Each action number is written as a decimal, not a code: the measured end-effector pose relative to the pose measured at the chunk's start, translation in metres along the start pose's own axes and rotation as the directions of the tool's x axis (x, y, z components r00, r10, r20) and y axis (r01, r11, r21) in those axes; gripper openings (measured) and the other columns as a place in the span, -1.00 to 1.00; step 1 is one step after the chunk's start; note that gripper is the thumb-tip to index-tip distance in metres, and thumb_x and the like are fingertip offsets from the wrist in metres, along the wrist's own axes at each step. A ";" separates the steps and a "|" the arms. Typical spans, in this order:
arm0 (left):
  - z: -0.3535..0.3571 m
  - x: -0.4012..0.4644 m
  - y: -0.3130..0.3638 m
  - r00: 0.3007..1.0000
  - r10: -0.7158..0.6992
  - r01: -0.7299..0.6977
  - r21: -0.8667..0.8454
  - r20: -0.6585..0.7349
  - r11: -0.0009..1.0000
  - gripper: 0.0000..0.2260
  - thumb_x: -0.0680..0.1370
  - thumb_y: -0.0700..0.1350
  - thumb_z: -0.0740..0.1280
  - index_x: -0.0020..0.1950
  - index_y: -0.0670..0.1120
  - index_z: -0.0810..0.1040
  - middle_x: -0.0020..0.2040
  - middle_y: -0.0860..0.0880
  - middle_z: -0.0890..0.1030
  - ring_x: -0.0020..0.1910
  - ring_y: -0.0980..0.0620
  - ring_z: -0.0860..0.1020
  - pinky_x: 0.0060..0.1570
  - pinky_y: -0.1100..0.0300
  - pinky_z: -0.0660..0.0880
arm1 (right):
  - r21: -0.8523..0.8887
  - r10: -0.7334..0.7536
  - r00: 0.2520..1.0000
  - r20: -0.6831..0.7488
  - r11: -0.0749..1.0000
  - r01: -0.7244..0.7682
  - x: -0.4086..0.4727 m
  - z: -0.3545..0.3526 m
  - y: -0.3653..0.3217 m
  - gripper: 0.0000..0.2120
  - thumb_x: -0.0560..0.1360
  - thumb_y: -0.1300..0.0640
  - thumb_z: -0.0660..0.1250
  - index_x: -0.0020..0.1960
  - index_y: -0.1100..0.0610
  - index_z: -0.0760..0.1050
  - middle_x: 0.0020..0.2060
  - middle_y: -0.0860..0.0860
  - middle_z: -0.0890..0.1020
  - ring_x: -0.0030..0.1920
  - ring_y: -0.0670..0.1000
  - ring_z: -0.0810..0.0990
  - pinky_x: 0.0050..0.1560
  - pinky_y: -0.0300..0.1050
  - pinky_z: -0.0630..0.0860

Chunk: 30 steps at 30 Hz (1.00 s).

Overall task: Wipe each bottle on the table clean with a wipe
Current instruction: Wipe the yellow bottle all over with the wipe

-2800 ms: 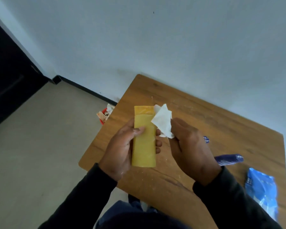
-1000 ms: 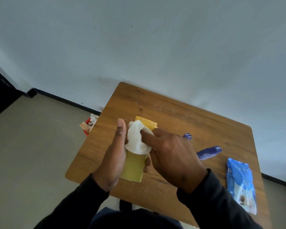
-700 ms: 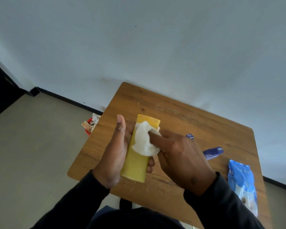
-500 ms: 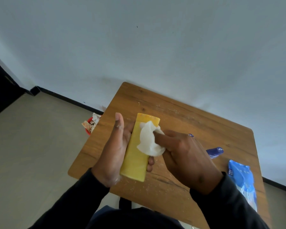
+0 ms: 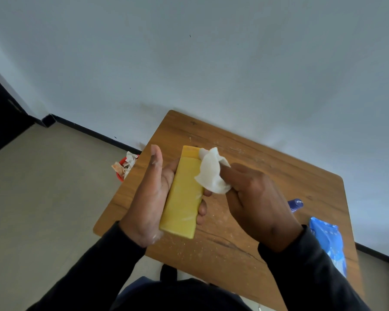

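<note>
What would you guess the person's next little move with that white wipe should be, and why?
Probably draw the wipe down the yellow bottle toward its near end. The right hand presses it against the far upper part only, while the left hand holds the bottle, and the lower face lies uncovered.

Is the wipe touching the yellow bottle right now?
Touching. The head view shows the wipe, held in the right hand, pressed against the bottle near its top; no gap shows.

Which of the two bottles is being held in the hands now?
The yellow bottle; the left hand grips it. The blue bottle lies on the table.
</note>
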<state>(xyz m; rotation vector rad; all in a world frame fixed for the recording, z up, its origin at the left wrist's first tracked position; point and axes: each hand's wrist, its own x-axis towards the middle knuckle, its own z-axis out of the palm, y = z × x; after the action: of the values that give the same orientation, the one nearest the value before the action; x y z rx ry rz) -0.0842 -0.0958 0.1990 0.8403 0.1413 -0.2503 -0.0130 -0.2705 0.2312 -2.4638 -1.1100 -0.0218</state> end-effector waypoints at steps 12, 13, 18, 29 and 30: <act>-0.004 -0.003 0.001 0.999 0.040 -0.040 0.027 -0.019 0.999 -0.19 0.53 0.46 -0.16 0.40 -0.07 0.49 -0.03 -0.23 0.63 -0.28 -0.14 0.59 -0.31 0.06 0.58 | 0.148 -0.081 0.989 0.127 0.987 0.062 -0.006 -0.002 0.001 -0.72 0.53 0.16 0.08 0.06 0.00 0.53 -0.24 -0.05 0.57 -0.35 -0.03 0.48 -0.37 -0.01 0.43; -0.005 -0.003 0.000 0.999 0.044 -0.043 0.036 -0.027 0.998 -0.20 0.53 0.45 -0.16 0.40 -0.07 0.49 -0.01 -0.21 0.65 -0.26 -0.14 0.61 -0.31 0.06 0.58 | 0.176 -0.111 0.975 0.191 0.981 0.078 -0.007 -0.003 -0.003 -0.69 0.54 0.15 0.06 0.07 -0.03 0.55 -0.20 -0.07 0.60 -0.31 -0.04 0.52 -0.33 -0.02 0.45; -0.004 0.000 0.001 0.999 0.035 -0.034 0.065 -0.008 0.997 -0.18 0.52 0.46 -0.16 0.41 -0.09 0.48 -0.09 -0.25 0.60 -0.31 -0.14 0.57 -0.30 0.05 0.56 | 0.057 -0.070 0.997 0.026 0.996 0.068 0.004 0.001 -0.002 -0.78 0.54 0.18 0.09 0.04 -0.01 0.47 -0.24 -0.10 0.55 -0.35 -0.04 0.48 -0.41 -0.11 0.39; -0.004 0.006 0.000 0.997 0.064 -0.057 0.129 -0.048 0.990 -0.21 0.50 0.49 -0.11 0.37 -0.03 0.52 0.00 -0.29 0.60 -0.22 -0.18 0.58 -0.21 0.01 0.57 | -0.016 -0.021 0.999 0.044 1.000 0.022 0.003 -0.002 -0.002 -0.75 0.53 0.09 0.07 0.11 -0.03 0.46 -0.28 -0.06 0.53 -0.38 0.03 0.49 -0.44 0.01 0.45; -0.005 0.007 0.000 0.996 0.066 -0.057 0.137 -0.062 0.989 -0.22 0.49 0.48 -0.11 0.37 0.00 0.53 0.04 -0.28 0.61 -0.19 -0.20 0.59 -0.19 -0.01 0.58 | -0.015 -0.029 0.998 0.060 0.999 0.030 0.002 -0.005 0.000 -0.75 0.53 0.08 0.07 0.12 -0.03 0.45 -0.29 -0.06 0.54 -0.39 0.02 0.49 -0.44 0.00 0.46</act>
<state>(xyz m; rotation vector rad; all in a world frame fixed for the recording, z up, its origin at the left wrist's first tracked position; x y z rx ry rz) -0.0776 -0.0936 0.1941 0.9863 0.1620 -0.1750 -0.0107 -0.2709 0.2358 -2.4769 -1.1748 0.0340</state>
